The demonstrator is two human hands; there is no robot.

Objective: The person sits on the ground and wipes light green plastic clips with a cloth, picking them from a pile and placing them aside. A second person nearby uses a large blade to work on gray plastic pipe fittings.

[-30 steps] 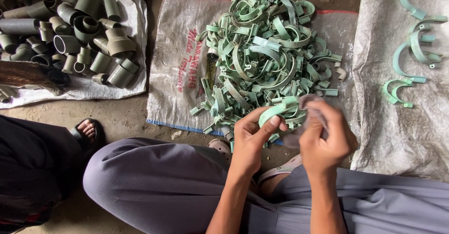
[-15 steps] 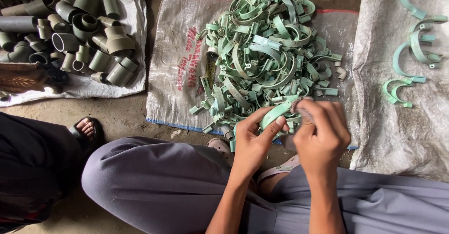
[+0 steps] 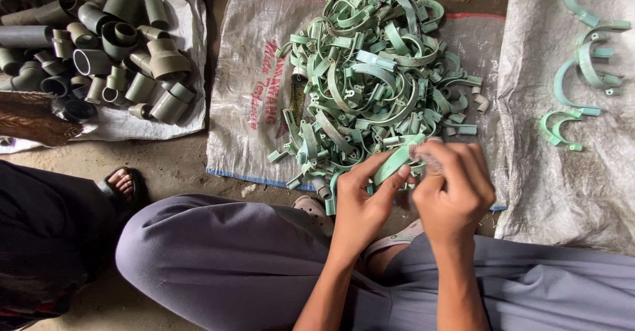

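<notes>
My left hand (image 3: 364,199) pinches a pale green curved plastic clamp (image 3: 395,161) just above my knees. My right hand (image 3: 456,185) is closed around a small greyish piece (image 3: 421,154) pressed against the clamp's upper end; what that piece is I cannot tell. Both hands hover at the near edge of a big heap of green clamps (image 3: 370,86) lying on a white woven sack (image 3: 251,99).
Grey pipe fittings (image 3: 112,46) are piled on a sack at the left. Several separate green clamps (image 3: 582,73) lie on a white sack (image 3: 569,185) at the right. Another person's sandalled foot (image 3: 120,184) and dark clothing sit at lower left.
The clamp has turned in my left hand and now points up to the right. My right hand has closed in over its end and moved slightly up.
</notes>
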